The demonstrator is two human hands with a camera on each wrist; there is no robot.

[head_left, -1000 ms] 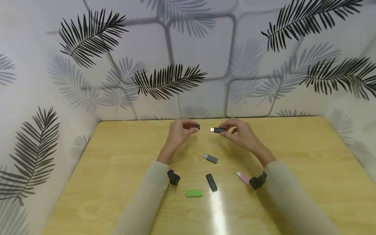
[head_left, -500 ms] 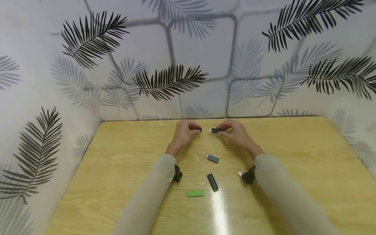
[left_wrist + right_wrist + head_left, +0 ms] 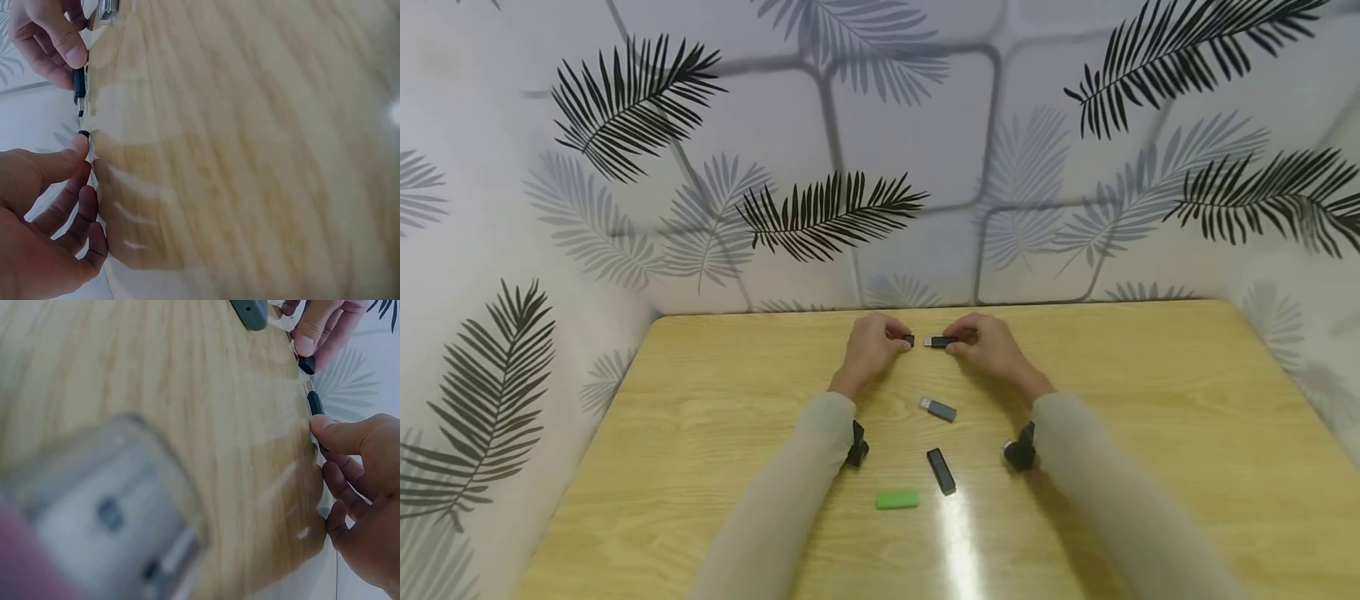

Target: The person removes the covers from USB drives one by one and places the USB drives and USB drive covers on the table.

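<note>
At the far side of the table, my left hand [image 3: 870,346] pinches a small black cap [image 3: 909,340] between thumb and fingers. My right hand [image 3: 988,343] pinches a black USB stick [image 3: 942,342], its metal plug pointing left at the cap. A narrow gap separates plug and cap in the head view. In the right wrist view the black stick [image 3: 316,403] shows between thumb and fingers, and the cap [image 3: 307,365] lies just beyond its plug. The left wrist view shows the cap [image 3: 84,134] at my left thumb tip.
On the wooden table [image 3: 700,450] lie a grey USB stick [image 3: 938,409], a black one [image 3: 941,471] and a green one [image 3: 897,500]. A pink stick [image 3: 31,562] with a metal plug looms close in the right wrist view. A leaf-patterned covering [image 3: 910,125] rises behind the table.
Both hands have come nearer each other, the right one moving left with the black stick. The gap between plug and cap is smaller. My right wrist camera now covers most of the pink stick.
</note>
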